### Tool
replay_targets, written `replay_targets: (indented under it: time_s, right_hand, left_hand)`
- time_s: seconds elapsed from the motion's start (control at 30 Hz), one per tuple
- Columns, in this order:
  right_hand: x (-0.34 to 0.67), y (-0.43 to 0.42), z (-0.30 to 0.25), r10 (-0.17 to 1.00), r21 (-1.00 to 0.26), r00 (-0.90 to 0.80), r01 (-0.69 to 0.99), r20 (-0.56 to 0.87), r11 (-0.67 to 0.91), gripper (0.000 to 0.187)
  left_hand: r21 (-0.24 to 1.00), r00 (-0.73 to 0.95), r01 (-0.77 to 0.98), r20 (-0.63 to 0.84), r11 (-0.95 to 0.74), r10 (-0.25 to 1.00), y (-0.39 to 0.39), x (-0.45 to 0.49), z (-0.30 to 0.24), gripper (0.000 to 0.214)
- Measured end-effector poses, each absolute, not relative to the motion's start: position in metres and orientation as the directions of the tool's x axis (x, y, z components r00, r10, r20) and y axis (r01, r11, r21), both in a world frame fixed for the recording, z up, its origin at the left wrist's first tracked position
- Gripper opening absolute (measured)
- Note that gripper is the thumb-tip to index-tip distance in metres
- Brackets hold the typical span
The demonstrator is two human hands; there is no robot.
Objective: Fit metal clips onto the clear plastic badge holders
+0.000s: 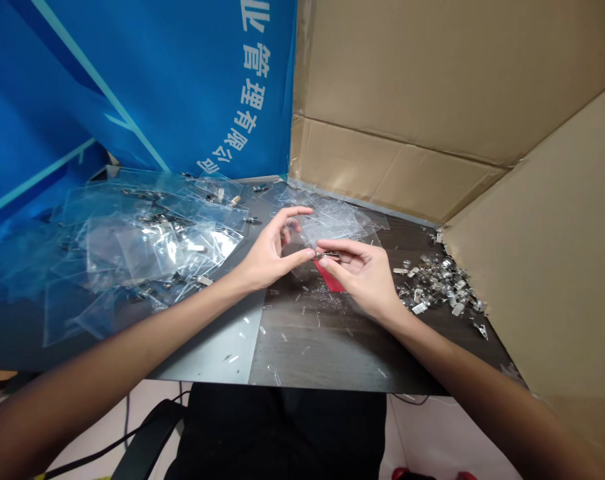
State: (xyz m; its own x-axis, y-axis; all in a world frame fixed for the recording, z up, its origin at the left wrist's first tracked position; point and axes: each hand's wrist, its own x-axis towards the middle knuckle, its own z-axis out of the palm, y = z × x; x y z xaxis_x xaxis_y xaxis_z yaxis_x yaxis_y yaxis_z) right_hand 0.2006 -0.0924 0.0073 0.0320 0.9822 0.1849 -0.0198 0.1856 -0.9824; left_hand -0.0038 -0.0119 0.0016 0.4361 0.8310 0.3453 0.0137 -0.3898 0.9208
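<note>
both hands meet just over the flat red piece point(331, 279), which serves as the landmark here. right hand point(365, 273) pinches a small, narrow, silver-and-dark metal clip point(328, 255) between thumb and index finger, holding it at the far edge of that red piece as seen from above. left hand point(270, 250) is spread, its fingers curved away from the thumb, whose tip reaches the clip's left end; whether it presses there or only stands close, i cannot tell.

the step in hand looks to be handling one clip on its own, at its end. as i judge it, the next move calls for a steady right pinch and a precise left thumb and finger, since the piece is so small.

left of the red piece spreads a broad, overlapping heap of clear, flat plastic sleeves point(147, 233) with metal fittings among them. behind it lies a looser pile of clear plastic sheets point(337, 220); right of it, a tangled heap of silver metal clips point(442, 287). nearer the person, tiny clear plastic strips point(284, 337) litter the dark wood-grain surface point(327, 360) and could get underhand. beyond the sheets, a tall brown cardboard panel point(407, 80) limits reach.
</note>
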Motion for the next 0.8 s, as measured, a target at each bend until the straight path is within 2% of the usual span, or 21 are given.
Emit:
replay_targets:
  time_s: [0.13,0.37,0.6,0.8]
  right_hand:
    - [0.2010,-0.0914,0.0077,0.985,-0.985,0.034,-0.022,0.171,0.172,0.034]
    - [0.2001,-0.0927,0.0066,0.963,-0.962,0.026,0.050,0.269,0.268,0.035]
    - [0.2018,-0.0891,0.0017,0.955,-0.950,0.031,0.109,0.296,0.291,0.022]
    - [0.2024,-0.0876,0.0027,0.944,-0.937,0.004,0.124,0.330,0.327,0.017]
  left_hand:
    - [0.921,0.454,0.023,0.337,-0.389,0.825,-0.0110,-0.0045,0.0019,0.070]
    - [0.901,0.398,0.074,0.366,-0.427,0.841,-0.0128,-0.0033,-0.0014,0.069]
    - [0.791,0.398,0.137,0.507,-0.596,0.765,-0.0190,0.0003,-0.0047,0.066]
    - [0.783,0.451,0.126,0.502,-0.609,0.738,-0.0197,0.0009,-0.0061,0.066]
